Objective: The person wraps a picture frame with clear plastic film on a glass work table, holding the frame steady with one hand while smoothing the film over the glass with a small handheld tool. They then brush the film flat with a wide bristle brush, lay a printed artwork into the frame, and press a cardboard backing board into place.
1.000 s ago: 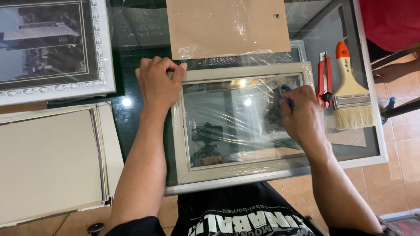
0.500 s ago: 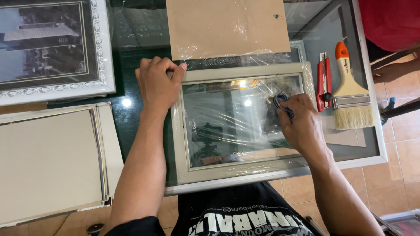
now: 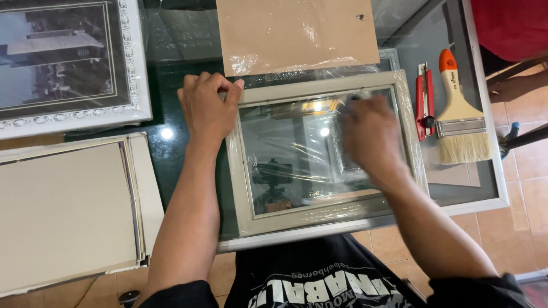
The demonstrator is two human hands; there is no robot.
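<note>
the grey picture frame (image 3: 319, 219) lies flat on the glass worktop (image 3: 485, 197), square in front of the person, with clear plastic wrap (image 3: 297, 151) loose across its pane and bunched along its top edge. the left hand (image 3: 208, 108) rests on the frame's upper left corner, fingers curled over the rail and pinning it down; it grips nothing else. the right hand (image 3: 371, 137) lies on the pane towards the right side, blurred, fingers bent; it may have something small under the fingertips, but i cannot tell.

judging from how things lie, the work looks about midway: the frame is on the worktop and the wrap is partly slack, yet it covers the glass and hugs the rails, so most of it is left to deal with. the brown backing board (image 3: 297, 34) lies just beyond the frame's top, not fitted. a red utility knife (image 3: 422, 102) and a paintbrush (image 3: 459, 114) lie just right of the frame, untouched. an ornate white framed picture (image 3: 68, 63) sits at far left, above a stack of pale boards (image 3: 68, 211).
</note>
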